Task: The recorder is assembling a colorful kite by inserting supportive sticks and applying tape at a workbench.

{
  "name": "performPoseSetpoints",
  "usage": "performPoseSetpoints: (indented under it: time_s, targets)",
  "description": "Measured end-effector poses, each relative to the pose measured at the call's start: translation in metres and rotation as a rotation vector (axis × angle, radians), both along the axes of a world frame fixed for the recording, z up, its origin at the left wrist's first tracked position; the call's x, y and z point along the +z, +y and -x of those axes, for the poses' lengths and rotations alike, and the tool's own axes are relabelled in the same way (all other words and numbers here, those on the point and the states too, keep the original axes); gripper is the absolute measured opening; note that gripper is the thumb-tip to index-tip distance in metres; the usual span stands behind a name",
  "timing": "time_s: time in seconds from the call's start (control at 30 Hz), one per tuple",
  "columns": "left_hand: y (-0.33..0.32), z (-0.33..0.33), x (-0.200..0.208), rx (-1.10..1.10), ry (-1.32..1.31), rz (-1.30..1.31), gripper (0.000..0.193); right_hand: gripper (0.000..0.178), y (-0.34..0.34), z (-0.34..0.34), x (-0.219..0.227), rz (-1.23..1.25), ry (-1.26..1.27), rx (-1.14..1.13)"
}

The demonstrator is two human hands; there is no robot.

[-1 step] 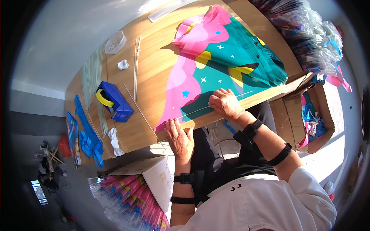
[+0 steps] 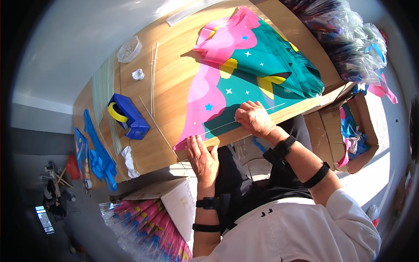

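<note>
A teal and pink sheet of fabric with stars and yellow shapes lies on the wooden table, bunched up toward its far side. Along its near edge runs a thin white rod. My right hand is closed around the middle of this rod, knuckles up, and rests on the fabric. At the fabric's left corner, my left hand lies with fingers stretched out, its fingertips pressing on the edge near the rod's left end. What lies under those fingertips is hidden.
On the table stand a blue tape dispenser with yellow tape and a white tub. Loose thin rods lie left of the fabric. Plastic-wrapped bundles fill the far right; an open cardboard box stands below them.
</note>
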State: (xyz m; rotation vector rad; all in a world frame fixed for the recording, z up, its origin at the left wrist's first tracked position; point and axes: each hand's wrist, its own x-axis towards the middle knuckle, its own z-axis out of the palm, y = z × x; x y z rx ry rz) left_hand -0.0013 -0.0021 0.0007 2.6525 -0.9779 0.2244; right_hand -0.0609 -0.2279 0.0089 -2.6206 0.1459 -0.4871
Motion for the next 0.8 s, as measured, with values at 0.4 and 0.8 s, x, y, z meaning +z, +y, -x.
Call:
performPoseSetpoints:
  time_s: [0.4, 0.8]
  targets:
    - [0.000, 0.000, -0.001, -0.022, -0.028, 0.001, 0.066, 0.007, -0.001, -0.001, -0.003, -0.036, 0.024, -0.012]
    - [0.034, -0.004, 0.023, 0.060, -0.051, 0.113, 0.058, 0.006, 0.002, -0.001, -0.002, -0.015, 0.019, -0.030]
